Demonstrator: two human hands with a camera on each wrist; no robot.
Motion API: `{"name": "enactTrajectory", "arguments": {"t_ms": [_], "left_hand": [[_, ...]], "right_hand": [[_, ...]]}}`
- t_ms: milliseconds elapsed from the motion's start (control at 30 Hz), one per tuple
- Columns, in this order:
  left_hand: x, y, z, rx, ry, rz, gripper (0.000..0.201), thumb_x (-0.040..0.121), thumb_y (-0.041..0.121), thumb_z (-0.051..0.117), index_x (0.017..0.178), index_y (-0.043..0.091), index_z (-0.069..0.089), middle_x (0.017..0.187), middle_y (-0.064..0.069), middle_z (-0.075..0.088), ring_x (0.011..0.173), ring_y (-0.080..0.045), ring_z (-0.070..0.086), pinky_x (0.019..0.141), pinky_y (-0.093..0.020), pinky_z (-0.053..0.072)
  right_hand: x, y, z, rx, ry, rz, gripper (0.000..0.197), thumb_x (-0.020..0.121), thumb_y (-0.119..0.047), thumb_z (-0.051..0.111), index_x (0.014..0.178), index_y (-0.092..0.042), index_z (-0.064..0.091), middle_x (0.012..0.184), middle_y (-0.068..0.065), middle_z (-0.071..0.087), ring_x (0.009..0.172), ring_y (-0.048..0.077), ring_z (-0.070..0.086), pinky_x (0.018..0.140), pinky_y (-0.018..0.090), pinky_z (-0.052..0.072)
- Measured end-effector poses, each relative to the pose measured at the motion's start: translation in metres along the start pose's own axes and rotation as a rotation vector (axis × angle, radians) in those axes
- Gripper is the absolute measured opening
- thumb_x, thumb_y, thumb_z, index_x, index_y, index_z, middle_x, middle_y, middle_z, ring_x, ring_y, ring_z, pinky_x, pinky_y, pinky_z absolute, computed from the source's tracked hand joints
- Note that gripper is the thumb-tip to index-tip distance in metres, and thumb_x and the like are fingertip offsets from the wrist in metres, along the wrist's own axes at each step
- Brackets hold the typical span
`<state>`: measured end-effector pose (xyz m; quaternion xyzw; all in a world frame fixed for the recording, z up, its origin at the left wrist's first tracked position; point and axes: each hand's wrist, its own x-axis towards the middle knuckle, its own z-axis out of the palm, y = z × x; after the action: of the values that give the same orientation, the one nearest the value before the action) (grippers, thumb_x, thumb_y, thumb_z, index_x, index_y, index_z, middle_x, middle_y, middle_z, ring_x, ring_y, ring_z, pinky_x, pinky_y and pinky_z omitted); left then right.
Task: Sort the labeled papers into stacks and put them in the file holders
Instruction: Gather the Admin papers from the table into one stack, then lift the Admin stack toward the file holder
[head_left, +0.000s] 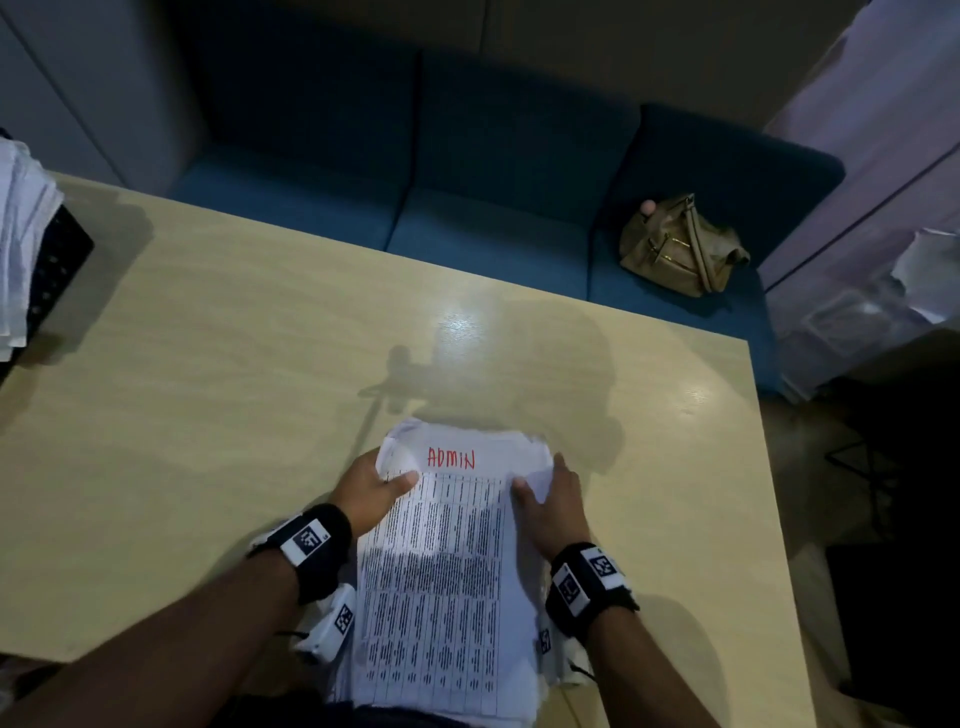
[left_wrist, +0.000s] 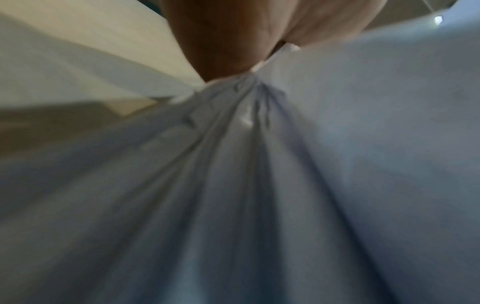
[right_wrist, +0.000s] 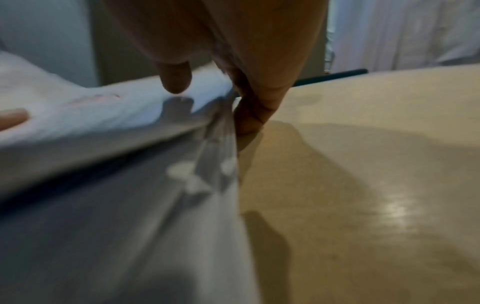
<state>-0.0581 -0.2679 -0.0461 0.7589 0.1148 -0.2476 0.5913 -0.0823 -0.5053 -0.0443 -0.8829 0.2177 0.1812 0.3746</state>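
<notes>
A stack of papers (head_left: 441, 561) is lying on the near part of the pale wooden table (head_left: 208, 364), its long side running from the table's near edge away from the person, and its top sheet is showing a printed grid of dark rows under the word "ADMIN" (head_left: 451, 459) written in red. The left hand (head_left: 370, 491) is holding the stack at its far left corner, the thumb lying across the top sheet and the other fingers going under or behind the left edge, so those fingers are grasping the papers. The right hand (head_left: 553, 506) is gripping the opposite side near the far right corner, thumb on top and fingers curling down along the right edge. In the left wrist view, the left hand (left_wrist: 233, 37) is pinching a bunch of creased sheets (left_wrist: 259, 164), though the picture is blurred. In the right wrist view, the right hand (right_wrist: 246, 61) is closing on the edge of the papers (right_wrist: 130, 123), with one fingertip (right_wrist: 176, 80) hovering over the top sheet and the lower fingers touching the table (right_wrist: 363, 164) just beside the stack. At the left edge of the table, a dark mesh file holder (head_left: 54, 270) is standing with white sheets (head_left: 18, 234) in it, well apart from the stack. Beyond the table, a tan bag (head_left: 680, 247) is sitting on a blue sofa (head_left: 467, 208).
</notes>
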Motion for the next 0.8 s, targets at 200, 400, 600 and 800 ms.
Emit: {"name": "enactTrajectory", "arguments": {"t_ms": [200, 400, 600, 800], "left_hand": [[-0.006, 0.041, -0.004, -0.281, 0.13, 0.087, 0.023, 0.084, 0.016, 0.07, 0.101, 0.03, 0.064, 0.103, 0.003, 0.071, 0.1, -0.018, 0.066, 0.087, -0.036, 0.052], [-0.035, 0.118, -0.017, -0.248, 0.203, 0.513, 0.041, 0.083, 0.007, 0.07, 0.107, 0.039, 0.057, 0.098, 0.032, 0.067, 0.094, 0.012, 0.062, 0.079, -0.011, 0.051], [-0.057, 0.137, -0.023, -0.308, 0.22, 0.646, 0.029, 0.085, 0.018, 0.066, 0.107, 0.036, 0.06, 0.094, 0.031, 0.067, 0.087, 0.017, 0.06, 0.075, -0.004, 0.047], [-0.049, 0.103, -0.026, -0.851, -0.059, 0.301, 0.028, 0.071, 0.023, 0.08, 0.094, 0.038, 0.076, 0.108, 0.003, 0.067, 0.088, -0.002, 0.069, 0.075, -0.017, 0.057]], "right_hand": [[-0.003, -0.023, -0.008, 0.298, 0.076, -0.011, 0.063, 0.087, -0.043, 0.063, 0.134, -0.009, 0.04, 0.122, 0.008, 0.056, 0.114, 0.029, 0.055, 0.081, 0.03, 0.042], [-0.022, -0.101, -0.053, 0.375, 0.453, -0.261, 0.037, 0.086, -0.036, 0.066, 0.1, -0.009, 0.045, 0.08, -0.001, 0.056, 0.072, 0.021, 0.052, 0.055, 0.026, 0.034], [-0.042, -0.12, -0.056, 0.391, 0.548, -0.472, 0.055, 0.085, -0.032, 0.065, 0.13, -0.009, 0.044, 0.102, -0.008, 0.053, 0.09, 0.005, 0.049, 0.07, 0.017, 0.037], [-0.034, -0.098, -0.039, 0.217, 0.301, -0.416, 0.043, 0.083, -0.023, 0.073, 0.116, -0.005, 0.052, 0.097, 0.005, 0.057, 0.099, 0.03, 0.06, 0.065, 0.017, 0.033]]}}
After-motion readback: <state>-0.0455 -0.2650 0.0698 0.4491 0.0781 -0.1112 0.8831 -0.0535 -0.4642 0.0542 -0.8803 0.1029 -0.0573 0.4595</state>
